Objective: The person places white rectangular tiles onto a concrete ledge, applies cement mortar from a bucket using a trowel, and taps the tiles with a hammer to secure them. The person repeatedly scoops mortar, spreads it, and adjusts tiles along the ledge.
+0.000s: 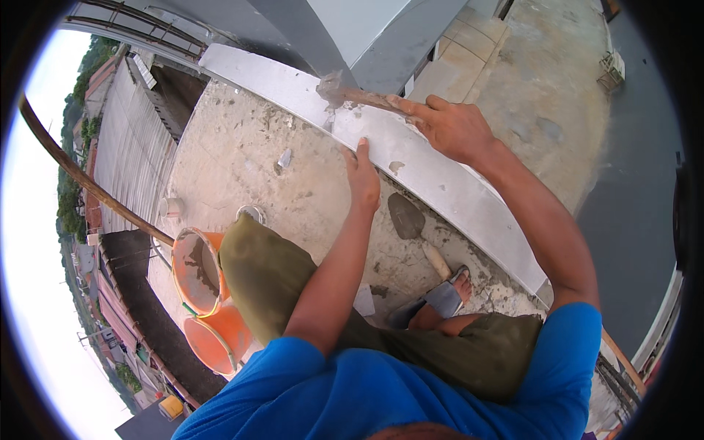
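A long white board (pixel 455 194) runs diagonally in front of me, with patches of wet grey mortar on its top. My right hand (pixel 451 128) is closed around the end of a brown, mortar-smeared flat tool (pixel 363 98) and holds it over the board. A grey lump (pixel 330 86) sits at the tool's far end; the tool's exact kind is unclear. My left hand (pixel 363 180) is at the board's near edge, thumb up against it, other fingers mostly hidden. Below the board, a trowel (pixel 407 216) with a pale handle lies on the floor.
Two orange buckets (pixel 198 268) (pixel 213 345) stand at my left, the upper one with grey mortar inside. A white cup (pixel 251 213) is beside my knee. A curved wooden pole (pixel 95 183) crosses the left side. Grey wall panels (pixel 359 37) rise beyond the board; rooftops (pixel 136 139) lie beyond the floor's left edge.
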Tool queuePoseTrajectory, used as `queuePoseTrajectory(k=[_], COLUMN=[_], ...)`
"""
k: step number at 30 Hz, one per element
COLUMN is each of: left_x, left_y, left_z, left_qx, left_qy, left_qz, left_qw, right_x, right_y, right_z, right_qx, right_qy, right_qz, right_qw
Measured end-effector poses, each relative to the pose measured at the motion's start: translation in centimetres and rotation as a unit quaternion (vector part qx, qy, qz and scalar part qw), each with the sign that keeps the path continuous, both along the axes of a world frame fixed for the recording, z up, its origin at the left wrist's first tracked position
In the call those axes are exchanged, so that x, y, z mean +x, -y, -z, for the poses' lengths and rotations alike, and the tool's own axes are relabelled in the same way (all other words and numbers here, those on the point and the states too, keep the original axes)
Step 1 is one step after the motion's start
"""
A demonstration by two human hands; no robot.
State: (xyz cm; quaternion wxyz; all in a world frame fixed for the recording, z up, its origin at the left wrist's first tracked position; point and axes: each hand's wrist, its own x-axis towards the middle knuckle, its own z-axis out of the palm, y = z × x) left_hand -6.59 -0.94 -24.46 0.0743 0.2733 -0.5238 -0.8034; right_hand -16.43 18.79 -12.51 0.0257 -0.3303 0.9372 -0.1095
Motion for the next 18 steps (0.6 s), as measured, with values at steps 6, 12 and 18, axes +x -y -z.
queuePoseTrajectory(k=[6,12,18], left_x=[0.0,-2.1,-7.8], left_y=[-0.4,2.3,11.2], left_z=[-0.9,-5.7,-6.7], left_qx=[-0.249,-0.740,-0.782], left_qy=[0.070,-0.023,-0.049], left_qz=[-0.067,0.244,0.374], left_qw=[0.964,0.627,0.496], right_x=[-0.7,-0.4,1.4], right_y=[-0.3,-1.4,-3.4], right_z=[0.6,-3.8,-4.0], right_qx=[-0.078,-0.145,-0.228], right_qy=[0.042,0.163,0.136], right_qz=[0.023,0.169,0.257], right_qw=[0.996,0.961,0.929])
